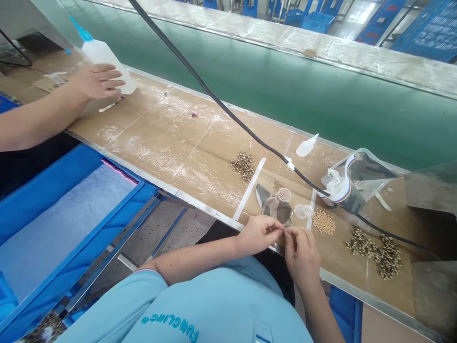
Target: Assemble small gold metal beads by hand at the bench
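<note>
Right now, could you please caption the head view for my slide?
Bare left hand and bare right hand meet near small round tan pieces piled on a long brown worktable.

Pretty sure this is a factory floor, some kind of small-parts assembly line tbh. Biggest giveaway is the long green belt (321,105), which looks like a conveyor. On the near side of the belt there's a long bench (171,128) with a brown covering, heaps of tiny parts (243,166) on it, and a second person's arm (39,116) over it. Big lined blue bin (50,190) on the belt's near side too, plus blue plastic crates (428,35) beyond the belt, past its pale ledge (257,31).
</note>
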{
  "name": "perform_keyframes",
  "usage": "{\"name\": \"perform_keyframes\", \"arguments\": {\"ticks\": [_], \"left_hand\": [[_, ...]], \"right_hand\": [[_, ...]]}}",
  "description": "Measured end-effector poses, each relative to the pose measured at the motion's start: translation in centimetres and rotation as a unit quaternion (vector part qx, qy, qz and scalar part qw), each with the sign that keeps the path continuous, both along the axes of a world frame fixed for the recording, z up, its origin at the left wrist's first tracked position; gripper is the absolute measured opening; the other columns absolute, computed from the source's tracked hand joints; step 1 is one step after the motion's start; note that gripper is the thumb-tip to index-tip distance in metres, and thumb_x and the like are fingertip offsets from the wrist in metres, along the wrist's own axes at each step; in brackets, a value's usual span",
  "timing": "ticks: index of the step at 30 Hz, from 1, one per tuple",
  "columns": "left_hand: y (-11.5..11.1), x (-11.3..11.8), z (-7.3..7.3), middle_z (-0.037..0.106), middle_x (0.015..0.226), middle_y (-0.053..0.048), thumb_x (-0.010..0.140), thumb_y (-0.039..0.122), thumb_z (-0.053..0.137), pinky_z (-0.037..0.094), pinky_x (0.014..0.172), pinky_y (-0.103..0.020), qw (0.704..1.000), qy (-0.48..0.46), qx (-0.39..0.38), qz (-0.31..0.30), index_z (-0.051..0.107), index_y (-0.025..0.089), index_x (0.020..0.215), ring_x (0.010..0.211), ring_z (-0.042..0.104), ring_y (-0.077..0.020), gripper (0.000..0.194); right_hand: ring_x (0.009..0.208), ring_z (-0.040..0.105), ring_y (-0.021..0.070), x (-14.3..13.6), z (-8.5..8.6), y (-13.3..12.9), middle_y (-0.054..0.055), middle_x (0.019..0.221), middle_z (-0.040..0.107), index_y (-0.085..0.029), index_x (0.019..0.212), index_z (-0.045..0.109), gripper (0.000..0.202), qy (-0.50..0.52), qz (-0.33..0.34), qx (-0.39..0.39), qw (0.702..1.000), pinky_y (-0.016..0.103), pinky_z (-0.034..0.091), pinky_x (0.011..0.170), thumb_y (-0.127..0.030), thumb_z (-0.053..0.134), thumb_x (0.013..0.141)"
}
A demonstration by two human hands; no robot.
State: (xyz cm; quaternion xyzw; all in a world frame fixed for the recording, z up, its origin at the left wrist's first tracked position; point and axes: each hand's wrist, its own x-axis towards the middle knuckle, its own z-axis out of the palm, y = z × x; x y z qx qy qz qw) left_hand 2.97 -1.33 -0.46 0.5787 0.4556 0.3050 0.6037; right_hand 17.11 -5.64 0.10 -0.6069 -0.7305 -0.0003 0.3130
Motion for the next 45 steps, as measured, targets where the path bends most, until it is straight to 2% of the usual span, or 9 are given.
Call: {"name": "perform_keyframes", "arguments": {"ticks": [6, 13, 15, 17, 21, 23, 27, 34, 45], "left_hand": [[0.3, 0.2, 0.3, 0.064, 0.067, -0.002, 0.074, 0.023, 0.059, 0.051, 0.053, -0.02, 0.989, -0.092, -0.119, 0.007, 0.067, 0.011, 0.086, 0.051, 0.057, -0.0083, 0.019], [-0.1, 0.2, -0.1, 0.061, 0.061, -0.001, 0.075, 0.025, 0.06, 0.05, 0.052, -0.021, 0.987, -0.112, -0.116, 0.004, 0.066, 0.011, 0.084, 0.051, 0.058, -0.0094, 0.018], [0.1, -0.4, -0.1, 0.064, 0.064, -0.002, 0.077, 0.027, 0.059, 0.051, 0.056, -0.022, 0.991, -0.104, -0.081, -0.011, 0.067, 0.012, 0.084, 0.055, 0.06, -0.0112, 0.019], [1.0, -1.6, 0.2, 0.066, 0.07, -0.004, 0.078, 0.027, 0.057, 0.051, 0.062, -0.024, 0.998, -0.062, -0.004, 0.0, 0.068, 0.013, 0.084, 0.061, 0.063, -0.0125, 0.018], [4.5, -5.2, 1.4, 0.068, 0.081, -0.005, 0.079, 0.019, 0.055, 0.05, 0.077, -0.027, 0.977, 0.103, 0.152, 0.107, 0.067, 0.016, 0.082, 0.078, 0.063, -0.0156, 0.013], [6.4, -6.7, 1.8, 0.067, 0.083, -0.005, 0.08, 0.016, 0.053, 0.049, 0.079, -0.029, 0.954, 0.18, 0.176, 0.161, 0.065, 0.017, 0.082, 0.08, 0.061, -0.0162, 0.012], [8.5, -7.7, 1.9, 0.062, 0.087, -0.006, 0.077, 0.01, 0.055, 0.049, 0.08, -0.031, 0.935, 0.263, 0.188, 0.143, 0.061, 0.015, 0.085, 0.081, 0.059, -0.0168, 0.01], [9.1, -6.4, 1.6, 0.056, 0.089, -0.006, 0.08, 0.01, 0.051, 0.046, 0.086, -0.036, 0.914, 0.323, 0.21, 0.13, 0.055, 0.017, 0.081, 0.09, 0.055, -0.0199, 0.009], [7.7, -7.3, 0.7, 0.059, 0.084, -0.006, 0.085, 0.011, 0.041, 0.044, 0.081, -0.034, 0.897, 0.31, 0.288, 0.125, 0.052, 0.019, 0.081, 0.085, 0.053, -0.0198, 0.014]], "right_hand": [[0.075, 0.055, 0.0139, 0.2, -0.1, 0.1, 0.002, 0.078, 0.059, -0.021, 0.084, 0.053, 0.016, 0.06, -0.008, -0.031, 0.998, 0.025, 0.043, 0.065, -0.028, 0.043, 0.093], [0.074, 0.053, 0.0172, 1.0, -0.7, 0.3, 0.004, 0.076, 0.059, -0.021, 0.082, 0.054, 0.02, 0.07, -0.018, -0.015, 0.997, 0.03, 0.04, 0.067, -0.033, 0.042, 0.092], [0.072, 0.052, 0.018, 1.3, -0.8, 0.5, 0.005, 0.076, 0.058, -0.021, 0.081, 0.054, 0.024, 0.065, -0.027, -0.011, 0.997, 0.031, 0.038, 0.067, -0.038, 0.041, 0.092], [0.07, 0.051, 0.0184, 1.5, -0.8, 0.7, 0.005, 0.073, 0.057, -0.021, 0.08, 0.053, 0.029, 0.067, -0.034, -0.005, 0.997, 0.032, 0.036, 0.065, -0.042, 0.039, 0.093], [0.068, 0.049, 0.0188, 1.7, -0.9, 0.9, 0.004, 0.069, 0.054, -0.021, 0.078, 0.053, 0.034, 0.072, -0.038, -0.005, 0.997, 0.032, 0.034, 0.062, -0.048, 0.037, 0.092], [0.068, 0.049, 0.0191, 1.7, -1.0, 0.9, 0.005, 0.068, 0.054, -0.021, 0.077, 0.053, 0.035, 0.075, -0.041, -0.008, 0.996, 0.033, 0.034, 0.063, -0.049, 0.037, 0.092], [0.067, 0.049, 0.0193, 1.6, -1.1, 0.9, 0.005, 0.069, 0.055, -0.021, 0.078, 0.053, 0.034, 0.076, -0.045, 0.0, 0.996, 0.033, 0.035, 0.063, -0.049, 0.038, 0.092], [0.068, 0.05, 0.0185, 1.9, -1.2, 0.9, 0.005, 0.072, 0.056, -0.021, 0.079, 0.054, 0.032, 0.089, -0.05, -0.007, 0.995, 0.032, 0.035, 0.064, -0.046, 0.04, 0.091], [0.067, 0.052, 0.0148, 2.1, -0.6, 0.8, 0.002, 0.073, 0.056, -0.019, 0.083, 0.055, 0.021, 0.134, -0.069, -0.043, 0.988, 0.028, 0.038, 0.062, -0.036, 0.044, 0.09]]}}
